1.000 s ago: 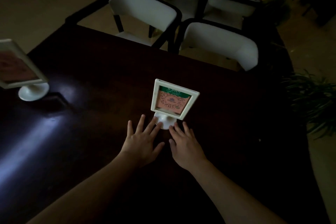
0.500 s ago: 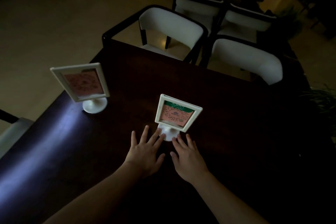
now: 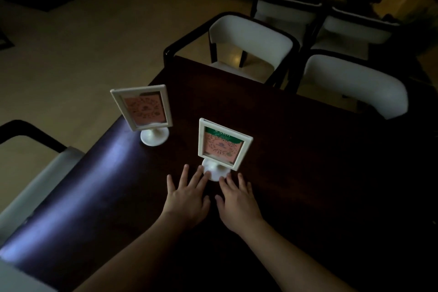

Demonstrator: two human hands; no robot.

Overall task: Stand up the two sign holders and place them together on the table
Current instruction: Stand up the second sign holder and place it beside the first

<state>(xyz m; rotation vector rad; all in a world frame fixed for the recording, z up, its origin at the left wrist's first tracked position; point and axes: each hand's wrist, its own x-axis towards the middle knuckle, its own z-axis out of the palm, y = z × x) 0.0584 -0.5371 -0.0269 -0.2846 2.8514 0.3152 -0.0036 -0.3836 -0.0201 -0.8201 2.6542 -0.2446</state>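
Dark wood of the bench is lying under my left hand and right hand, both flat, fingers spread, gripping nothing, tips touching the round foot of the near sign holder. Both hands are staying where they were; the far sign holder, upright near the left edge, is now sitting closer in view.
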